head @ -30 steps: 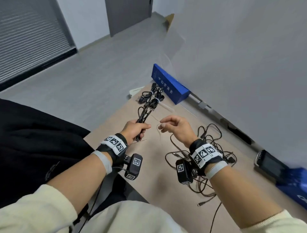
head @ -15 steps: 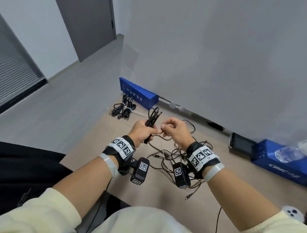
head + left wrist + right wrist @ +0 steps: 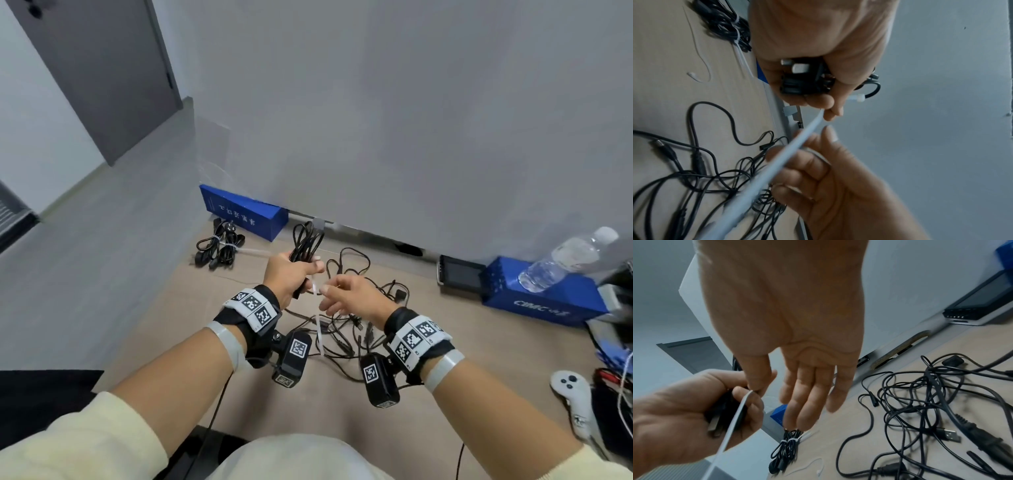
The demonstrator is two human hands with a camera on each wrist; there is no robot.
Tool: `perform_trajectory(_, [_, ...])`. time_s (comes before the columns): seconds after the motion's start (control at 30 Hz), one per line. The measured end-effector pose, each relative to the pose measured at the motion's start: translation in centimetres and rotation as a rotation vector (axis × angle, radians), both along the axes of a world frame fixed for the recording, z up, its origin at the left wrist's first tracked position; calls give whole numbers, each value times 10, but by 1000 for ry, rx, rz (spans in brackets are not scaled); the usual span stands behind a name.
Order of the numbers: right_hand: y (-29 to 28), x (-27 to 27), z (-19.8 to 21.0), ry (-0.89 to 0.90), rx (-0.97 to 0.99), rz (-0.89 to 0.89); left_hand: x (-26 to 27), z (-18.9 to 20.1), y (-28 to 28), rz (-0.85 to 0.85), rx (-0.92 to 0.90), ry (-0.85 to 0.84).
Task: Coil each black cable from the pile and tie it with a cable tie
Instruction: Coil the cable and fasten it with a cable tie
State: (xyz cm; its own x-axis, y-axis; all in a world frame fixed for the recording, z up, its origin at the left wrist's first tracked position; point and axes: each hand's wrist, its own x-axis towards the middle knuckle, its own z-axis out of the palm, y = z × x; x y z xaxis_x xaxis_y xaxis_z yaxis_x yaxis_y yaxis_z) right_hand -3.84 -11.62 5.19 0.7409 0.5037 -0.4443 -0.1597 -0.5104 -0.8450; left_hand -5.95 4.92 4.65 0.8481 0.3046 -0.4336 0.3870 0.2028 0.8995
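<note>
The white cable tie (image 3: 318, 329) hung down toward the person from the left hand (image 3: 291, 274), which gripped the coiled black cable (image 3: 306, 241). The right hand (image 3: 352, 299), beside it, pinched the tie; the pile (image 3: 359, 308) lay beyond.

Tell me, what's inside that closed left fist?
The left hand grips a coiled black cable, with its plug showing in the left wrist view, and a white cable tie. How many loops sit inside is covered by fingers.

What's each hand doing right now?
Left hand: grips the coiled black cable.
Right hand: thumb and forefinger pinch the white cable tie, other fingers straight.
</note>
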Motion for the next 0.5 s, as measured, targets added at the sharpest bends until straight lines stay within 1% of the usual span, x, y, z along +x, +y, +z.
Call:
perform_trajectory(0.03, [-1, -3, 0, 23, 17, 14, 1, 0, 0, 2, -8, -5])
perform_trajectory(0.13, [-2, -10, 0, 48, 95, -14, 3, 1, -3, 12, -43, -13])
perform_trajectory(0.27, [-1, -15, 8, 2, 51, 27, 5, 3, -6, 63, -90, -35])
perform_trajectory(0.33, [0, -15, 11, 5, 76, 44, 6, 5, -8, 80, -79, -51])
perform_trajectory(0.43, [-1, -12, 9, 19, 101, -2, 6, 8, -6, 95, -111, -70])
perform_trajectory(0.5, [-4, -9, 5, 9, 85, -72, 5, 8, -3, 83, -89, -62])
